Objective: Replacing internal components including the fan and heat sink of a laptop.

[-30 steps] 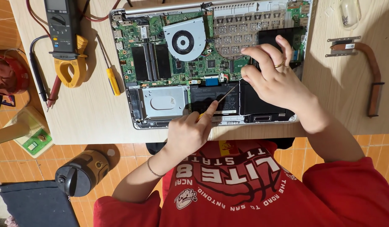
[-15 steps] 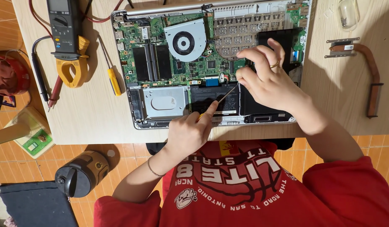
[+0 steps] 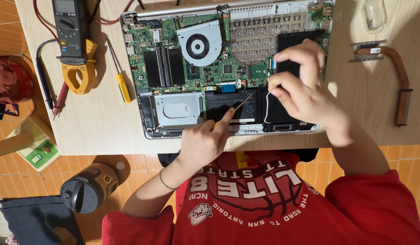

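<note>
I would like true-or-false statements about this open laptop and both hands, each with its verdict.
1. The left hand holds a thin metal tool over the flat black battery. True.
2. The right hand grips the yellow clamp meter. False: its fingers pinch a thin white wire.
3. The round grey fan lies outside the open laptop. False: it sits inside.
4. A yellow-handled screwdriver lies on the wooden table. True.
</note>
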